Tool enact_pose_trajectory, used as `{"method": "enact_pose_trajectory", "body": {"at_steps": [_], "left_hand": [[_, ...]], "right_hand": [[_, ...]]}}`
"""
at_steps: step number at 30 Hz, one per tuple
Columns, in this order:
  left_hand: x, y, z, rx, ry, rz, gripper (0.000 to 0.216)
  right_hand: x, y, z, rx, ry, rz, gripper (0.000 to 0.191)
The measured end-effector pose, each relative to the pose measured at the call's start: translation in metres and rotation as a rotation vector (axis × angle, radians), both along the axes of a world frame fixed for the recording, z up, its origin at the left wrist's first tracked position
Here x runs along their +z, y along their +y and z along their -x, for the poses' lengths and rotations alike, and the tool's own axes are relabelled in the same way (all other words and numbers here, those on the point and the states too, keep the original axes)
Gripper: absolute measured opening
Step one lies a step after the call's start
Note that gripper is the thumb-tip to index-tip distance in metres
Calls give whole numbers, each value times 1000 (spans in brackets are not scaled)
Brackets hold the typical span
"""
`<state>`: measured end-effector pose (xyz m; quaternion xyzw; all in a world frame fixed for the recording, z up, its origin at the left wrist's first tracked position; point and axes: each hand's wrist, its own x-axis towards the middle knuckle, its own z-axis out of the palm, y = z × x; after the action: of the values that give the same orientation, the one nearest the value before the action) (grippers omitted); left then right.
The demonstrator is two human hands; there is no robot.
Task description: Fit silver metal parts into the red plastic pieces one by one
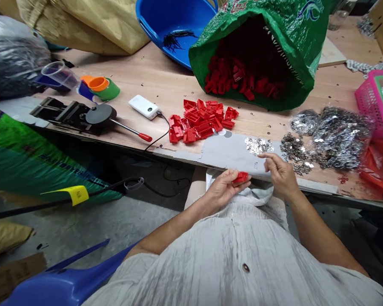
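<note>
My left hand [225,187] holds a small red plastic housing [241,177] between thumb and fingers, just in front of the table edge. To its right, my right hand [279,172] hovers over the edge with the index finger reaching forward and the other fingers curled. Whatever may be at its fingertips is too small to make out. Just beyond that hand lies a scatter of small shiny metal pieces [258,145] on a grey sheet [223,153]. Darker metal pieces [292,146] are heaped to the right. A pile of red plastic housings [201,119] sits left of the sheet.
A green sack [258,100] spills more red housings behind the pile. Beside it stands a blue basin [147,21]. Leftward are a white power bank [143,106] with a cable and a black hand press [79,117]. Plastic-bagged metal parts [338,136] and a pink basket [367,102] flank the right.
</note>
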<state>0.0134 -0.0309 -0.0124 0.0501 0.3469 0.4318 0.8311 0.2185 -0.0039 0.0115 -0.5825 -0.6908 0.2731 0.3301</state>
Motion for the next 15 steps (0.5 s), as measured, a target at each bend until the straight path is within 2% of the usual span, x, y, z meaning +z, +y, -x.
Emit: {"method": "enact_pose_trajectory", "body": {"at_steps": [4,6,9,12,15], "left_hand": [[-21,-5,15,-171,328,-32,26],[-30,-4,19,-198,428,-27,26],[-38,-2,19,-233,490,-10,39],[-37,-1,19,-262,507,-50,46],[-27,1,23,-308,531,-196,38]], "right_hand": [[-3,5,-43,-229,-171,5,32],[-7,5,-58,-237,-292,29,26],[-15,2,-67,-189,-455,59,20],[-21,2,-63,-173,-535,71,19],[-26,5,-58,-165,-571,62,19]]}}
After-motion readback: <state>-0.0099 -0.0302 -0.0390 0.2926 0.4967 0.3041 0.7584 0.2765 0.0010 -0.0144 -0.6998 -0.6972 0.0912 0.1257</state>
